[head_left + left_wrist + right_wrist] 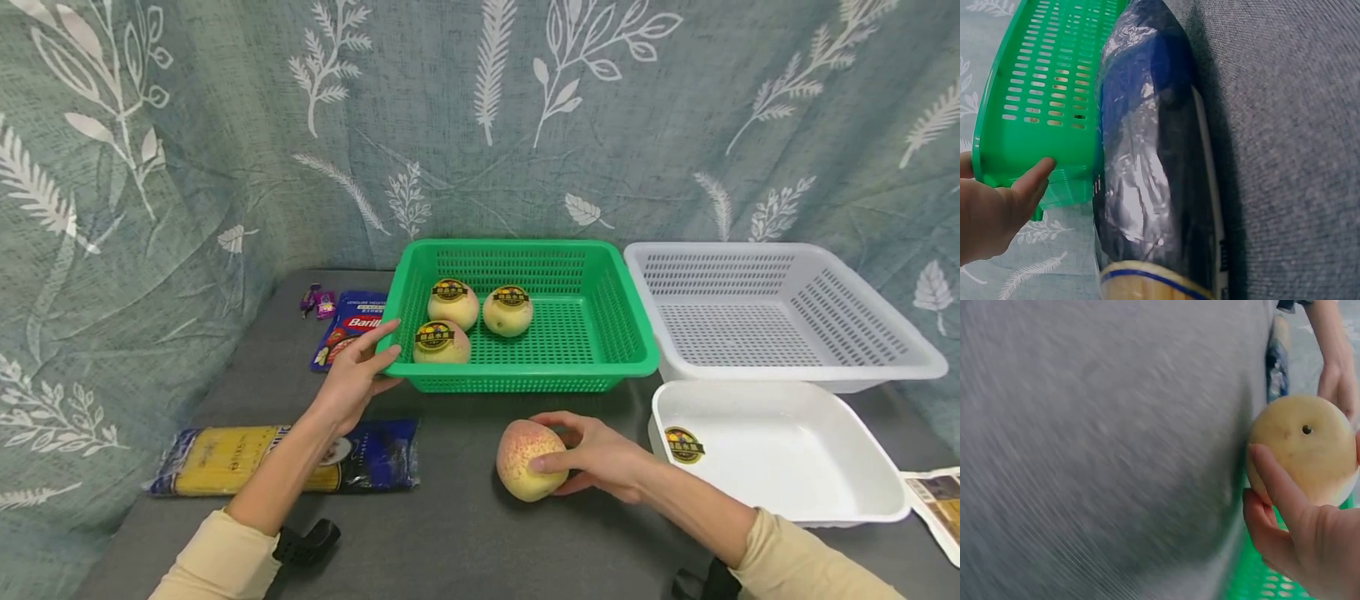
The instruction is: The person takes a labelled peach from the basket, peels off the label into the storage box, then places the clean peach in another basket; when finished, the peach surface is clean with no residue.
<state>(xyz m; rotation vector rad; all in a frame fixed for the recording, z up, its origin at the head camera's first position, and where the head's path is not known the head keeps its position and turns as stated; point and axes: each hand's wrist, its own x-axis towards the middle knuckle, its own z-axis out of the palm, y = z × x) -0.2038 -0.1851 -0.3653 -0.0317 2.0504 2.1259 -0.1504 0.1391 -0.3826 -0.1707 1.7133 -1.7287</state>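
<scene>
Plainly, a rounded, red-blushed peach [521, 462] was held by the right hand [596, 458] in front of the green plastic basket [525, 370], pinched between the thumb and partly bent fingers. The basket's near-left corner was gripped by the left hand [352, 379], the rim being taken between thumb and fingers. In the right wrist view a small dark hollow was shown on the peach's smooth, pale side, hidden from the head view. By the left wrist view, the basket's slotted outer wall and the glossy, wrinkled film of the spaghetti pack [225, 460], left-front of the basket, were revealed; three stickered peaches [508, 317] inside it were clearly shown only from the head.
</scene>
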